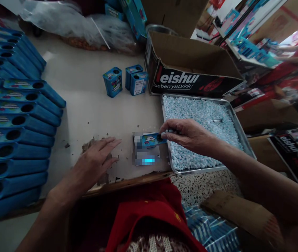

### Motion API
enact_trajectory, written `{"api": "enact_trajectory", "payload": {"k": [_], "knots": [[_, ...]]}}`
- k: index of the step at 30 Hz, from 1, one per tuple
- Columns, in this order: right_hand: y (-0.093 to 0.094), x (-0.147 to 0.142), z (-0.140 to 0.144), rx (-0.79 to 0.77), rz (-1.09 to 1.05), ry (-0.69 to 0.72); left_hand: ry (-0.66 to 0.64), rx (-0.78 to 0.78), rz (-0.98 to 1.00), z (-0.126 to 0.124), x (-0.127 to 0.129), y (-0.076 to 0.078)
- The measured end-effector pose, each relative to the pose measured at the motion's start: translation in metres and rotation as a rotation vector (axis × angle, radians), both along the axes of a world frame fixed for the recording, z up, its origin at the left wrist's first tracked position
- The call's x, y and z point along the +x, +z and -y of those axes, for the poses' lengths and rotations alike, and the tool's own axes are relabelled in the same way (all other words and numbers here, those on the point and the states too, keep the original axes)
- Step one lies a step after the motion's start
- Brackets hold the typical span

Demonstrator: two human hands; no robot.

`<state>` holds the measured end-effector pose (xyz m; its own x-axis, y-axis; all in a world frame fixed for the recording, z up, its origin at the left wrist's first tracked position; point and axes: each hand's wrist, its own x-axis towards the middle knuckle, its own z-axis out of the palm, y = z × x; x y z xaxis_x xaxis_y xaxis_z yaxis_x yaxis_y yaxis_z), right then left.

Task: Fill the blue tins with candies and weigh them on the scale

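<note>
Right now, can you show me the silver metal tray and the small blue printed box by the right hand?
Silver metal tray [197, 171], head view: on its near rim.
Small blue printed box [150, 139], head view: on its labelled top.

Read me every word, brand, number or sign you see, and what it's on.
"leishui", "ueberry&Drink": open carton.
"eishui": far-right carton.
"CARAMELO": single standing container; word below unclear.
"CARAMELO": blue box at top; rest unclear.
"CARAMELO", upside down: blue container by the right hand; other word blurred.
Unreadable: glowing display, pixelated; white label, too small; left-hand rows of containers, too small and blurred.
</note>
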<state>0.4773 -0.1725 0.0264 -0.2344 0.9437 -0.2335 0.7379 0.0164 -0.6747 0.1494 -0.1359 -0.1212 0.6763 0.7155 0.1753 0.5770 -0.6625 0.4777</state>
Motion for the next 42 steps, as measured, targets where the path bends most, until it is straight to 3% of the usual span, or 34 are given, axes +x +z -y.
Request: {"api": "enact_trajectory", "payload": {"k": [4, 8, 15, 22, 26, 29, 32, 37, 42], "knots": [[0.000, 0.003, 0.002, 0.023, -0.014, -0.042, 0.015, 0.003, 0.036, -0.001, 0.018, 0.013], [-0.008, 0.002, 0.003, 0.088, 0.036, 0.040, -0.009, 0.014, 0.038, 0.000, 0.034, 0.021], [-0.030, 0.006, 0.003, 0.047, -0.065, 0.028, -0.009, 0.014, -0.018, 0.004, 0.036, 0.018], [-0.029, 0.015, -0.004, 0.029, -0.365, -0.231, -0.001, -0.033, 0.045, -0.002, 0.037, 0.022], [-0.033, 0.054, 0.000, 0.066, -0.544, -0.564, 0.064, -0.012, 0.143, -0.005, 0.028, 0.035], [-0.047, 0.084, 0.013, -0.052, -0.594, -0.674, 0.096, -0.015, 0.180, -0.006, 0.024, 0.044], [-0.055, 0.090, 0.027, -0.203, -0.547, -0.614, 0.085, -0.013, 0.170, -0.004, 0.029, 0.048], [-0.039, 0.049, 0.027, -0.231, -0.525, -0.354, 0.054, -0.008, 0.111, 0.005, 0.045, 0.046], [-0.028, 0.014, 0.015, -0.060, -0.340, -0.112, 0.057, -0.021, 0.121, 0.014, 0.044, 0.046]]}}
